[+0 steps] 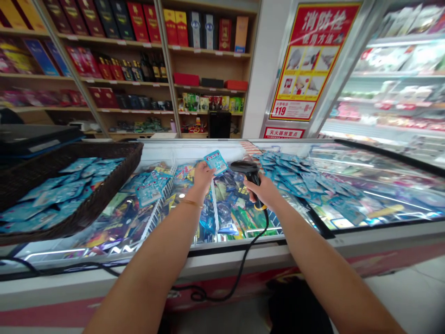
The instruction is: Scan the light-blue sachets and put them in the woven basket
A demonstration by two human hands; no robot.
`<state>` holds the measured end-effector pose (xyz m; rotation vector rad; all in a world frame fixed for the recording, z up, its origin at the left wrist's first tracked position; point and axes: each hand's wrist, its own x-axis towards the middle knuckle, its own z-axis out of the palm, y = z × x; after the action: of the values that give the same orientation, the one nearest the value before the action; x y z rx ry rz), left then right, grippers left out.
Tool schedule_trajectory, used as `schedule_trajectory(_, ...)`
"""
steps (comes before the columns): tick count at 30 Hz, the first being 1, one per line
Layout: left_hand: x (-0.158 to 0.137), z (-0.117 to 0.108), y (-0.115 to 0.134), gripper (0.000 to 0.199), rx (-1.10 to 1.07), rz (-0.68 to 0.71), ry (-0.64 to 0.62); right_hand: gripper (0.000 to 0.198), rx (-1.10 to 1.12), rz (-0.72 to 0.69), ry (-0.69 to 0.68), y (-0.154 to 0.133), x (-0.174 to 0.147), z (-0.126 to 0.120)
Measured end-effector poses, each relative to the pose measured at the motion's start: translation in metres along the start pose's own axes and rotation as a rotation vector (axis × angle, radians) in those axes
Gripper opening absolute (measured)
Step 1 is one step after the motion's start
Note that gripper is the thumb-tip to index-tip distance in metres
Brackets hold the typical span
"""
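My left hand [203, 176] edge-pinches a blue packet [217, 162], likely light and slick; my right hand [263, 191] grips the scanner [251, 172].

We see two bare forearms [314, 250], a thin gold-toned band [190, 202] circling the left wrist [199, 191], and black clothing [297, 308] below.

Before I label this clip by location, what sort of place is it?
Most likely a shop: a display chest holds packaged goods, shelves behind it carry boxes and bottles, and the right hand grips what looks like a barcode scanner.
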<state>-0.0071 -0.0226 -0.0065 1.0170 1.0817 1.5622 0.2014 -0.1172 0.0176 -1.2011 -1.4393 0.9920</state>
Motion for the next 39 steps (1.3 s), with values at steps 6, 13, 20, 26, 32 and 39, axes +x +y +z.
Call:
schedule_trajectory(6, 0.007, -0.003, -0.008, 0.031, 0.022, 0.016, 0.004, 0.025, -0.091, -0.014, -0.017, -0.002, -0.003, 0.000)
schedule_trajectory(13, 0.006, -0.002, -0.007, 0.033, 0.027, 0.008, 0.012, 0.026, -0.125, -0.017, -0.049, -0.001, -0.003, -0.004)
schedule_trajectory(20, 0.002, 0.000, -0.002, 0.035, 0.019, 0.002, 0.032, 0.025, -0.100, 0.014, -0.035, -0.003, -0.001, -0.001)
schedule_trajectory(26, 0.006, 0.001, 0.000, 0.029, -0.015, 0.008, 0.111, 0.025, 0.020, 0.035, 0.076, -0.003, 0.002, -0.007)
schedule_trajectory(32, 0.004, 0.038, 0.019, 0.034, -0.149, -0.115, 0.106, 0.024, 0.176, 0.032, 0.270, -0.014, 0.005, -0.065)
schedule_trajectory(39, 0.003, 0.150, 0.040, 0.035, -0.166, -0.204, -0.126, 0.017, 0.215, 0.109, 0.525, -0.038, -0.005, -0.152)
